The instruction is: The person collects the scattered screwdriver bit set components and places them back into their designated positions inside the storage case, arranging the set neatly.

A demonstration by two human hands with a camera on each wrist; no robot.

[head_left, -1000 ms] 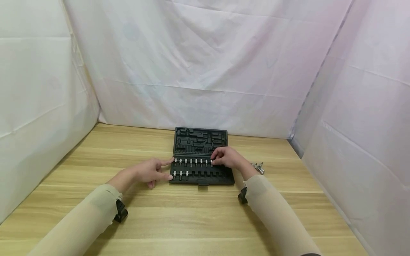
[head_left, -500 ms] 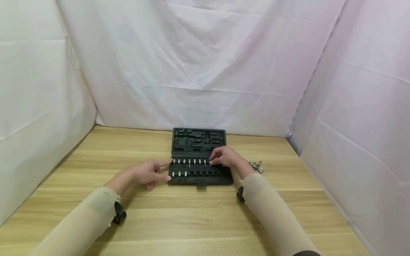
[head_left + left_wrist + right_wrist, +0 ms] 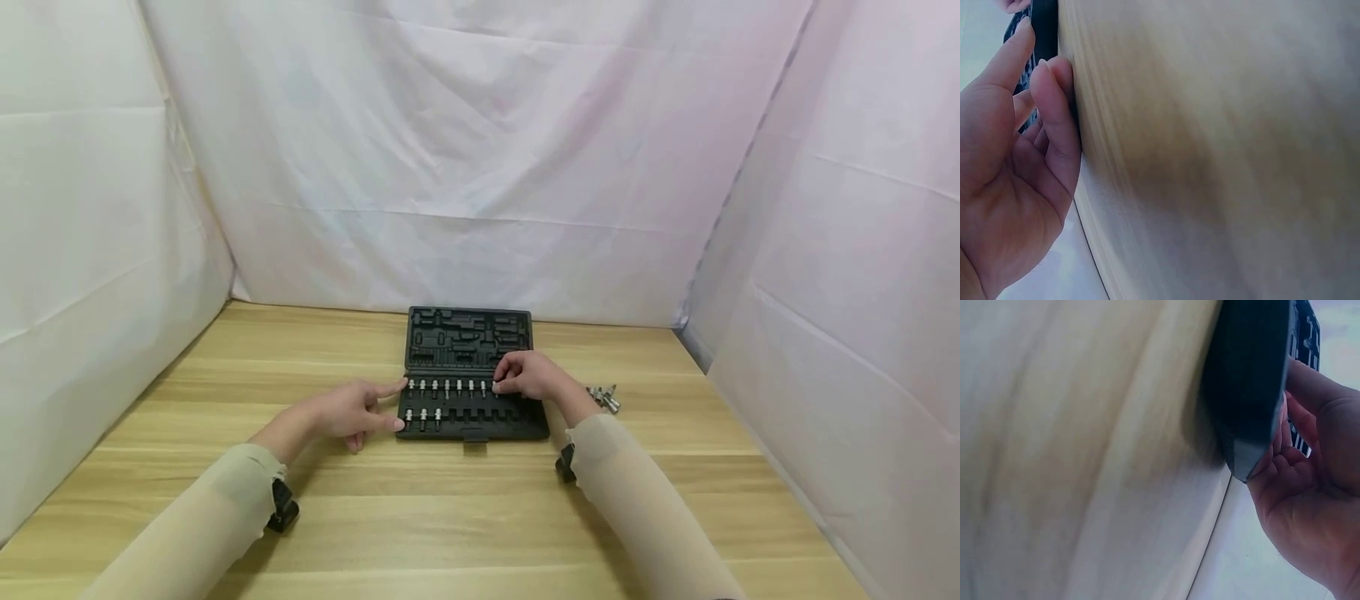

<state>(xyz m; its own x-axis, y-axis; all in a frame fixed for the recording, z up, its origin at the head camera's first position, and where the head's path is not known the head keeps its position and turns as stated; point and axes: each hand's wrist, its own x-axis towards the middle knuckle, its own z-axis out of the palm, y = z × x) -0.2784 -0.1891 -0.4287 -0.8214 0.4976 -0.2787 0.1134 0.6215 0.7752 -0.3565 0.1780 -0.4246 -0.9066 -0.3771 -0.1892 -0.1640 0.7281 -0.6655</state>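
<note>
A small bit pinched at the crowded end of its row

The right hand (image 3: 531, 377) pinches a small silver metal bit (image 3: 496, 391) between thumb and forefinger, at the right end of the back row in an open black plastic case (image 3: 510, 432). If the bit sits askew to its slot, pressing could make it twist or spring out; the fingertips cover the fit, so a poor seat might go unnoticed. A careless fingertip could also nudge the seven silver bits (image 3: 447, 389) to its left. The left hand (image 3: 351, 412) grips nothing: its forefinger and thumb reach out to touch the case's left edge. Should that touch ease, the light-looking case might slide on the pale wood-grain table (image 3: 420, 517) under a push.

Just beside the right wrist, to the right of the case, lies a loose heap of silver metal bits (image 3: 609, 400); a sideways swing of the arm in its beige sleeve (image 3: 652, 508) could scatter them. In the front row, three silver bits with dark tips (image 3: 423, 419) stand at the left, with vacant slots alongside. The black moulded lid (image 3: 468, 333) lies folded back behind, and white sheeting (image 3: 465, 150) hangs beyond. The right hand hides the right end of the back row.
</note>
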